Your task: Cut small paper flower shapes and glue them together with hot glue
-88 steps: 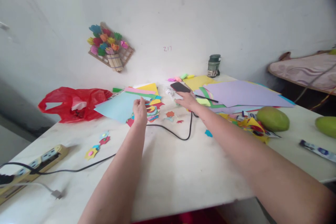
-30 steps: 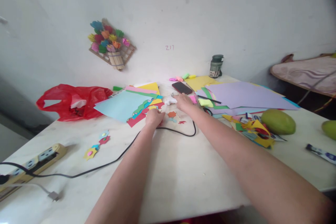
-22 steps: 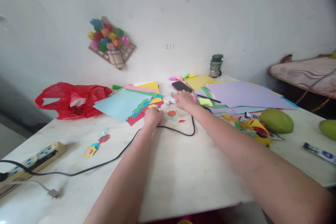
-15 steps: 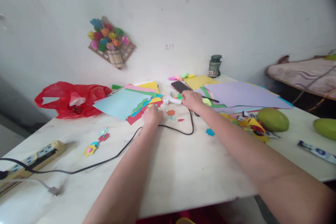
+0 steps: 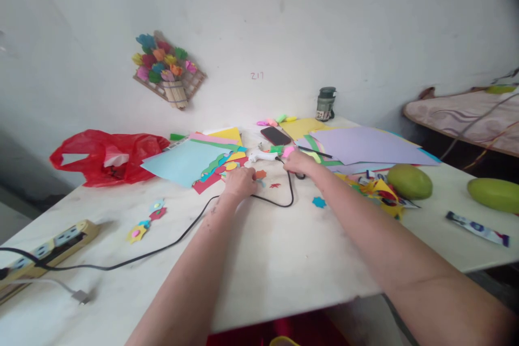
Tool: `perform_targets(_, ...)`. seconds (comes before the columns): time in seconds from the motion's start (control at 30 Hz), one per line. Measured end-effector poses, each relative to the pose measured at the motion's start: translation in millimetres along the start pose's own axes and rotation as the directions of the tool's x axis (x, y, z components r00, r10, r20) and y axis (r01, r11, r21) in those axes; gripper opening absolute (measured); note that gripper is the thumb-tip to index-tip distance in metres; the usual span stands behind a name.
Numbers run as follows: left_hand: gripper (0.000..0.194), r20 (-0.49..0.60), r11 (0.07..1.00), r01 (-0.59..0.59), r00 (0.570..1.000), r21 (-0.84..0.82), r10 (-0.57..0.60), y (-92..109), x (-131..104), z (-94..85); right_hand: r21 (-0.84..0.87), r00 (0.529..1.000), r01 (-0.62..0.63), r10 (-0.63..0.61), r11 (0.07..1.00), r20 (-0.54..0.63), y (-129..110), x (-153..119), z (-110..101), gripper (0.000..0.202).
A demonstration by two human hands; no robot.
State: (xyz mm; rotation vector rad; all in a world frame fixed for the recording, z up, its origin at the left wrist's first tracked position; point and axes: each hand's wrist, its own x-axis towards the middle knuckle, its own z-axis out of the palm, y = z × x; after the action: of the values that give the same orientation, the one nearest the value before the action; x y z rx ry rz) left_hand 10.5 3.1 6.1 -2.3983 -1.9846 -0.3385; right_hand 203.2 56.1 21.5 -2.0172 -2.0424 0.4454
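Near the middle of the table my left hand (image 5: 240,181) is closed over small paper pieces, beside a yellow paper flower (image 5: 231,166); what it grips is hidden. My right hand (image 5: 299,163) is bent, its fingertips close to the cord end of a white glue gun (image 5: 263,156) and touching or beside a pink piece (image 5: 288,151). I cannot make out whether it holds anything. An orange paper shape (image 5: 261,174) and a small red one (image 5: 275,185) lie between the hands. A black cord (image 5: 279,205) loops in front of them.
Coloured sheets (image 5: 184,162) and a red bag (image 5: 109,157) lie left. Purple paper (image 5: 360,144), a phone (image 5: 275,135) and a bottle (image 5: 325,104) are behind. Green fruit (image 5: 409,181) and a tube (image 5: 477,228) sit right. A power strip (image 5: 51,248) and paper flowers (image 5: 138,232) are front left.
The camera view has shifted slightly. My left hand has moved right, showing the yellow flower. My right hand has moved down, away from the phone and glue gun, and the pink piece now shows.
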Motion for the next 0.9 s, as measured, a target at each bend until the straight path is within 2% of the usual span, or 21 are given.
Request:
perform_targets(0.07,0.015,-0.010,0.999,-0.011,1.000,-0.034,0.011,5.3,0.2,1.3,0.232,1.000,-0.010,0.005,0.973,0.023,1.3,1.0,-1.8,0.003)
perform_targets(0.1,0.015,-0.008,0.998,-0.016,1.000,-0.064,0.016,9.0,0.7,2.5,0.335,0.999,-0.018,0.005,0.942,0.038,1.6,0.9,-2.7,0.003)
perform_targets(0.17,0.014,0.004,0.985,-0.014,1.000,-0.174,0.015,17.0,2.9,5.8,0.531,0.996,-0.047,-0.001,0.846,0.089,1.6,0.4,-3.5,0.011)
perform_targets(0.23,0.011,0.034,0.929,-0.013,0.999,-0.371,0.027,23.5,5.5,9.0,0.702,0.986,-0.093,-0.031,0.706,0.162,1.5,0.2,-2.5,0.017)
perform_targets(0.33,0.020,0.099,0.731,0.054,0.995,-0.680,0.018,25.9,7.2,9.0,0.854,0.970,-0.132,-0.113,0.503,0.217,1.8,0.9,1.4,0.018)
perform_targets(0.43,0.030,0.152,0.473,0.125,0.988,-0.872,0.019,21.8,4.5,3.3,0.916,0.963,-0.078,-0.210,0.395,0.172,1.1,0.1,5.8,0.004)
perform_targets(0.5,0.034,0.193,0.375,0.160,0.980,-0.913,0.053,20.0,2.0,0.1,0.915,0.962,-0.015,-0.245,0.402,0.124,-0.7,-1.9,8.4,0.013)
perform_targets(0.6,0.038,0.248,0.417,0.172,0.959,-0.892,0.134,22.4,0.3,0.0,0.863,0.964,0.090,-0.261,0.497,0.050,-4.4,-5.6,11.5,0.021)
perform_targets(0.7,0.031,0.263,0.444,0.160,0.948,-0.881,0.180,26.2,2.2,1.3,0.732,0.951,0.191,-0.307,0.654,0.026,-5.9,-8.3,14.4,0.021)
perform_targets(0.8,0.028,0.253,0.376,0.190,0.959,-0.907,0.124,24.1,5.2,-1.6,0.488,0.906,0.350,-0.422,0.800,0.042,-3.2,-9.7,17.4,0.017)
perform_targets(0.9,0.028,0.225,0.273,0.190,0.969,-0.943,0.105,17.2,7.4,-6.5,0.266,0.847,0.499,-0.529,0.825,0.054,0.4,-12.2,16.2,0.016)
